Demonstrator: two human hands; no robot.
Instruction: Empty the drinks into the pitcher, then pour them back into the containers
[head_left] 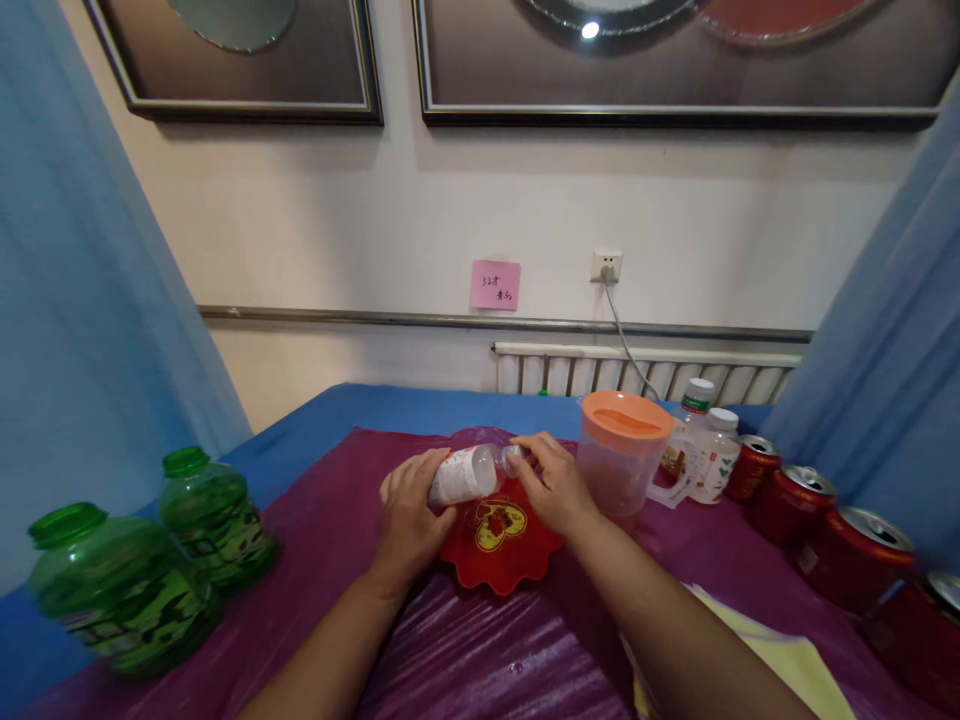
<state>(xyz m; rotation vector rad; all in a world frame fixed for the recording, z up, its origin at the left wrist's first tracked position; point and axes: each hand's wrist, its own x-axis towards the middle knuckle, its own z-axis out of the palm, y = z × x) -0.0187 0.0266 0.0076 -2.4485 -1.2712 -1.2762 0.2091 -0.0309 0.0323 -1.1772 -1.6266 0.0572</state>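
Note:
My left hand (414, 505) is wrapped round a clear plastic bottle (463, 474) with a white printed label. The bottle lies nearly level, its neck pointing right. At the neck, the fingers of my right hand (551, 480) pinch the white cap (513, 458); whether the cap is still on the thread I cannot tell. Below the bottle rests a red scalloped plate (499, 575) with a yellow heart design. Just right of my right hand stands a translucent pitcher (616, 465) with an orange lid.
Two green jars (124, 590) stand at the left. On the right are two capped bottles (712, 460) and a row of several red cans (855, 555). A yellow cloth (780, 650) lies by my right forearm. Purple plastic sheeting (315, 560) covers the blue table.

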